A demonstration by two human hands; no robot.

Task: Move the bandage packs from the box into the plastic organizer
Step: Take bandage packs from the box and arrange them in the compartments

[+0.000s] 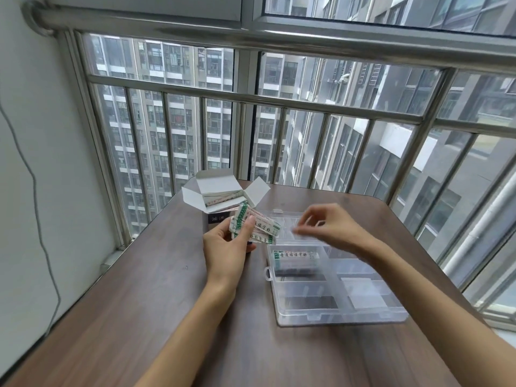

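table [134,317]: brown, bare lower left; far edge at railing [279,101]
box [223,195]: flaps open, upper centre, packs inside
left hand [227,251]: fingers clamped on fanned bandage packs [255,227], white-green
right hand [326,226]: blurred, fingers curled, grip unclear
plastic organizer [335,317]: clear, right of centre, one pack top-left compartment

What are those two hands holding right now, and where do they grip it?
The left hand holds a fan of bandage packs by their left ends, thumb on top. The right hand is blurred; whether its fingers pinch anything cannot be told.
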